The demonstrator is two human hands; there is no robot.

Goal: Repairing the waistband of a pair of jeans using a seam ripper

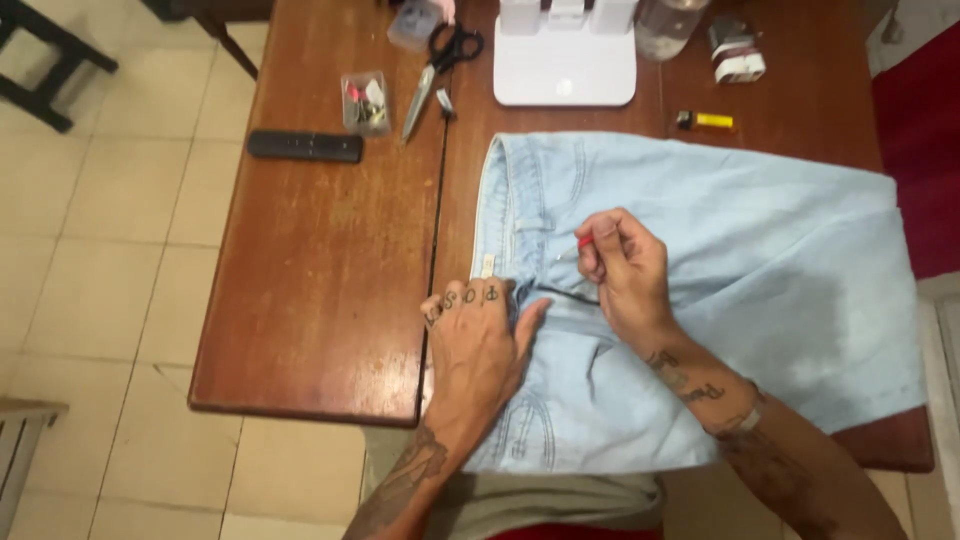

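Pale blue jeans (760, 250) lie spread over a brown wooden table (320, 290), waistband toward the table's middle seam. My left hand (482, 335) presses flat on the denim by the waistband, fingers curled over its edge. My right hand (622, 270) is closed on a small red-handled tool (580, 243) with a thin metal tip, held just above the fabric near the fly. A dark thread or slit shows between the two hands.
At the table's far side lie scissors (432, 70), a small clear plastic box (365, 102) of bits, a black remote (305, 146), a white device (565, 55), a yellow lighter (705, 121) and a clear bottle (668, 25). Tiled floor lies to the left.
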